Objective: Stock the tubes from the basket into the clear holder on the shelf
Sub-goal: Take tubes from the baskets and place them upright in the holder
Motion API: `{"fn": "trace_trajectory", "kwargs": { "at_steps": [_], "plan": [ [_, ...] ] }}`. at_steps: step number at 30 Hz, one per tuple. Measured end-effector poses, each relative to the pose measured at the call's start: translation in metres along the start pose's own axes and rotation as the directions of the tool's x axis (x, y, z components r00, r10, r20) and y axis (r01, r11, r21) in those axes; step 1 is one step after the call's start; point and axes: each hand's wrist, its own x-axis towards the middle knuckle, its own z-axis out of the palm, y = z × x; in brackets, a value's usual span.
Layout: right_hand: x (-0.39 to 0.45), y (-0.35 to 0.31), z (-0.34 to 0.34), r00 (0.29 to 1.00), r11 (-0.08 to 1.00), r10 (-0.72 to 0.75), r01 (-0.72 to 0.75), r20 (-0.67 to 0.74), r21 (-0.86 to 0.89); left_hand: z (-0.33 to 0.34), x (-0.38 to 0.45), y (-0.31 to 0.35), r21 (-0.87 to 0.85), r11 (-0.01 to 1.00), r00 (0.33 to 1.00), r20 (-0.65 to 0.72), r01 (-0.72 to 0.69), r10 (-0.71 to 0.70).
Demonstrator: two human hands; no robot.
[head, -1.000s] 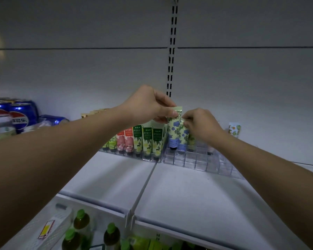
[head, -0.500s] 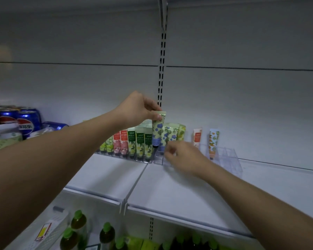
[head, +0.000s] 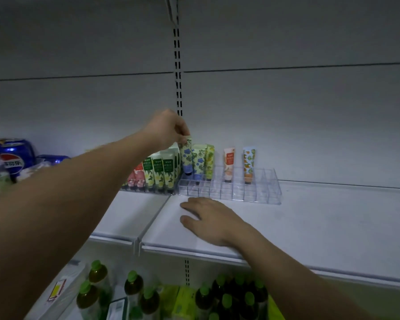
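Blue-flowered tube [head: 187, 158] upright, cap down, top pinched by left hand [head: 165, 130]

A shop: slotted gondola shelving [head: 310, 227] stocked with Pepsi cans [head: 12, 158], green-capped bottles [head: 132, 287] and tubes [head: 158, 173].

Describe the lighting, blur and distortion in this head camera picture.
Head view: dim, bluish light; the back wall darkens toward the top. Wide-angle bending tilts the shelf edge. The clear holder barely stands out, its dividers faint. The green-capped bottles below are soft, and the tube print is unreadable.
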Motion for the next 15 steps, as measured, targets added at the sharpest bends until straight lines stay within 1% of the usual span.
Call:
{"fn": "trace_trajectory", "kwargs": {
  "at_steps": [9, 12, 15],
  "plan": [
    [0.002, 0.004, 0.003, 1.000, 1.000, -0.002, 0.002, -0.013, 0.011, 0.032, 0.004, -0.013, 0.168, 0.986, 1.000, -0.022, 0.020, -0.016],
    [0.001, 0.003, 0.002, 1.000, 1.000, -0.003, 0.004, -0.018, 0.019, 0.041, 0.002, -0.011, 0.206, 0.979, 1.000, -0.005, -0.003, 0.004],
    [0.001, 0.002, 0.001, 1.000, 1.000, -0.001, 0.001, -0.015, 0.022, 0.044, 0.002, -0.006, 0.302, 0.953, 0.999, 0.017, -0.035, 0.031]
  ]
}}
